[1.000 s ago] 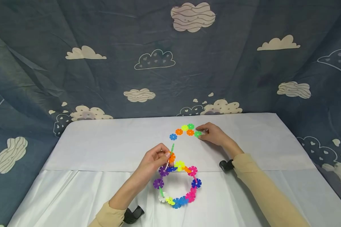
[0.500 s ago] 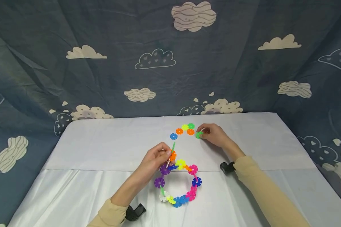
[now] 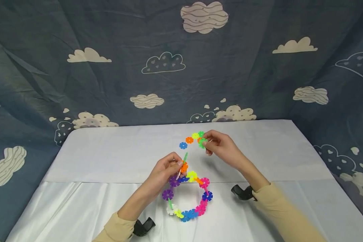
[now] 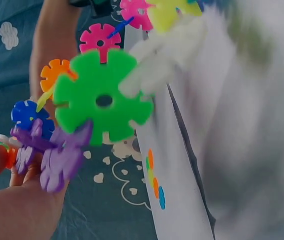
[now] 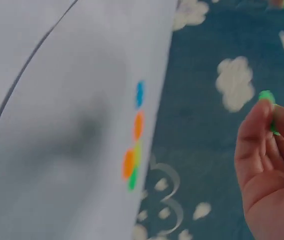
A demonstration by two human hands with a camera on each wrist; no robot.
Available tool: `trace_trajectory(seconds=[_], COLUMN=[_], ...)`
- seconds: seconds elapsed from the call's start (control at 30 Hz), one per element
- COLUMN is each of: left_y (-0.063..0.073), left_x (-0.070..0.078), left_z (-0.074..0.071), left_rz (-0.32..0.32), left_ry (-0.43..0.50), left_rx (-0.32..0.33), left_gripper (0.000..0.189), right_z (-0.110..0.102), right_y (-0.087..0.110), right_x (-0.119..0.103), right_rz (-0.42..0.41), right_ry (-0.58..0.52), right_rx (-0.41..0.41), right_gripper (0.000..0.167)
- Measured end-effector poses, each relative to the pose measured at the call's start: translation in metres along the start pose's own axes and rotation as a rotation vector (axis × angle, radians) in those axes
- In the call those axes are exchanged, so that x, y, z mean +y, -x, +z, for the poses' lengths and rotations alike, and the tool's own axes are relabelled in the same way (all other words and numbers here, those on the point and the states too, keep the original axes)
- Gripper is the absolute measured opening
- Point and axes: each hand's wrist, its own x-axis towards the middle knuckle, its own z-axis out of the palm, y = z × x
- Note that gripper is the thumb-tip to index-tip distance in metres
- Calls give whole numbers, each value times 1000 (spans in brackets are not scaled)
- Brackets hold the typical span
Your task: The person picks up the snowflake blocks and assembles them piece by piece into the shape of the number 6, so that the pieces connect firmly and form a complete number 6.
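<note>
My left hand [image 3: 166, 169] pinches an orange snowflake disc [image 3: 184, 167] at the upper end of a chain of slotted plastic discs. A green disc [image 3: 186, 156] stands edge-on above it. The chain curves into a ring, with purple discs [image 3: 167, 194] at left, pink ones [image 3: 201, 209] at right and blue ones [image 3: 189, 215] nearest me. Up close, the left wrist view has a large green disc [image 4: 81, 112] and a purple one [image 4: 61, 165]. Between thumb and fingers, my right hand [image 3: 222, 146] holds a single green snowflake disc [image 3: 203, 143] above the table.
Several loose discs lie towards the back of the white-covered table [image 3: 124, 151]: a blue disc [image 3: 183, 145], an orange disc [image 3: 189, 140], a yellow disc [image 3: 195, 135] and others. A dark cloud-patterned cloth [image 3: 109, 84] hangs behind the table.
My right hand has picked the green disc up off the table and carried it left, over the loose discs. The left hand and the ring have barely moved.
</note>
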Motion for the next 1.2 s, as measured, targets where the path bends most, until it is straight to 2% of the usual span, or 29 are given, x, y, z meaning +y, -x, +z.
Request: trace_trajectory(seconds=[0.13,0.27,0.53,0.7,0.87,1.03,1.2], left_y=[1,1,3,4,4,4,1], left_x=[1,1,-1,-1,-2,-2,-4], left_z=[2,4,5,6,12,19,24], left_rz=[13,24,72,85,98,81,66], left_ry=[-5,-18,-42,-83,-109,-62,-25], left_rx=[-5,-9,-28,-19,34,79,132], left_gripper=[21,23,24,21,18,18,18], right_z=[12,21,26,21,17,16,17], right_y=[15,26,33,31,27,23,20], right_x=[-23,-35,-43,-49,-57,-58,-49], right_rz=[-75,-160,-235,-291,-355,-368,-319], right_ry=[-76,-53,105,241,331,334,261], right_rx=[-37,-35,-20,-80,-130,-164,-177], right_gripper=[12,13,15,16,17,15,14])
